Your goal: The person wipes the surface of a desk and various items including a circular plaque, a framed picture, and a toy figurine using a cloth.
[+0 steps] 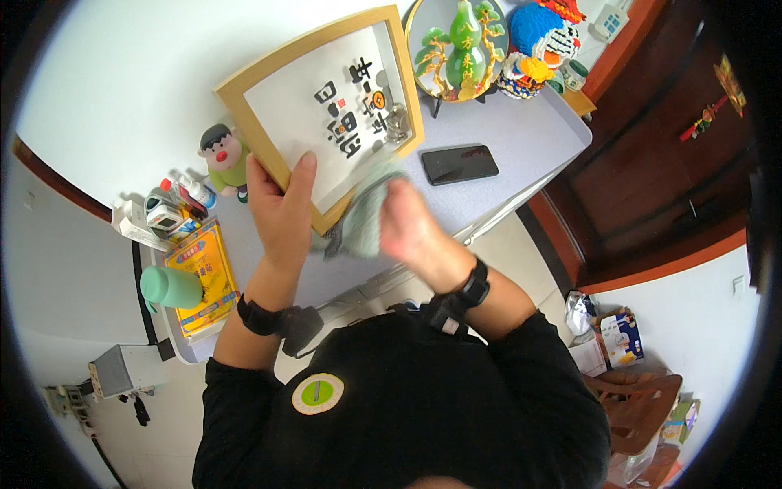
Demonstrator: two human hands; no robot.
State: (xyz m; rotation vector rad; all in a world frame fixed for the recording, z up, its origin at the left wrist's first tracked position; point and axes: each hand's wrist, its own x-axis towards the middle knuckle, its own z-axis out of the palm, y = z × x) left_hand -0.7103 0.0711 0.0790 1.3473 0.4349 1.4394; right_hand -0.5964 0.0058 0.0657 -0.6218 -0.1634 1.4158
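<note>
Dressed in a black shirt (pixel 407 407), with black straps (pixel 475 285) on both wrists. Off to the left on the pale table (pixel 529 134), passing a mint-green bottle (pixel 173 287) partly hiding a yellow booklet (pixel 204 265). Clutching a gray-green cloth (pixel 365 218) in the closed right hand (pixel 407 220), both blurred and covering part of the picture frame (pixel 316 122) at its lower right edge; impossible to tell whether pressed against it. Gripping that frame by its lower left side with the left hand (pixel 277 208), thumb over the front. Over the middle of the table, facing up toward the head, turned diagonally, with one corner pointing back at the chest. Cannot judge the long axis, given sides of nearly equal look and bent edges. To the right, beside a dark phone (pixel 460 165) lying flat. Just left, close against a black-haired figurine (pixel 226 167). Farther back, near a round gourd plaque (pixel 466 57) and a blue-headed toy (pixel 533 34). Beyond, at right, before a dark red-brown door (pixel 635 163).
</note>
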